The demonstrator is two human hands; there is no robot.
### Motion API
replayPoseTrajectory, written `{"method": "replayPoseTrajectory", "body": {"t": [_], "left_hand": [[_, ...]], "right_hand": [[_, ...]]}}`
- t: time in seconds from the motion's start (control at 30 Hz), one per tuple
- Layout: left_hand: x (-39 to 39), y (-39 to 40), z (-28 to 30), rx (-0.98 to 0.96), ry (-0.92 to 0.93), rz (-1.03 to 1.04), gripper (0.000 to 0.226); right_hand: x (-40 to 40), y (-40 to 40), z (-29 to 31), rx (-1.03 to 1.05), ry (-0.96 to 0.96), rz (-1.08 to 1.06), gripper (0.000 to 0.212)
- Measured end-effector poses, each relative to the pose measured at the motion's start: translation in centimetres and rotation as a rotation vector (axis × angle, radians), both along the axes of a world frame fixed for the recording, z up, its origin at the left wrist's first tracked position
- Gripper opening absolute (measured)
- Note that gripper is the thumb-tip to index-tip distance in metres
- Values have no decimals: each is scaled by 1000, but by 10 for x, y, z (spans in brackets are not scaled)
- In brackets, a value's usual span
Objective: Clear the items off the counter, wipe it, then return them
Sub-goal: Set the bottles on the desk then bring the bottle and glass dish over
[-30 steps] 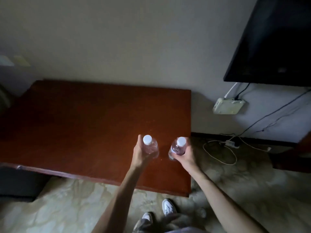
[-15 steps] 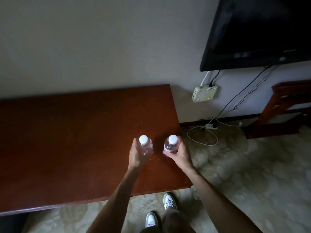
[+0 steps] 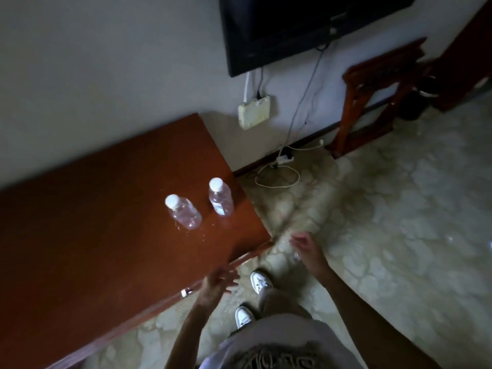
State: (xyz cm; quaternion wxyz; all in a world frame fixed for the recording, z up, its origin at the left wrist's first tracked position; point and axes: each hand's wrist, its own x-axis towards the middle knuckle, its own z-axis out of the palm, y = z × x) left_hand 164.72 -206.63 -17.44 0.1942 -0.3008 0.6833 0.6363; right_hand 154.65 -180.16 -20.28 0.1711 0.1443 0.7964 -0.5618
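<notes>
1. Two clear water bottles with white caps, the left bottle (image 3: pixel 183 212) and the right bottle (image 3: pixel 220 197), are seen upright near the right end of the wooden counter (image 3: pixel 93 222).
2. The left hand (image 3: pixel 219 282) and right hand (image 3: pixel 306 250) are spread wide and empty, off the near edge.
3. Judged as the return step: bottles should be kept clear of the counter edge.
4. No label text can be read.

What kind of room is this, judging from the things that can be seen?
Probably a hotel or guest room, though a home bedroom is possible. A flat-screen television hangs on the wall above a long wooden counter, two small water bottles stand on it, and patterned carpet covers the floor.
</notes>
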Motion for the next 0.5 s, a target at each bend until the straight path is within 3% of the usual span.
{"method": "replayPoseTrajectory", "body": {"t": [0.13,0.23,0.4,0.5], "left_hand": [[-8,62,-30,73,-260,-262,21],[-33,102,-40,3,-369,-454,26],[-96,188,-25,-54,-298,-668,18],[-133,242,-25,-47,-301,-736,15]], "right_hand": [[107,90,-32,45,-352,-210,11],[181,143,-40,-22,-576,-425,7],[248,209,-53,-229,-761,-914,23],[243,244,-61,-295,-782,-1037,29]]}}
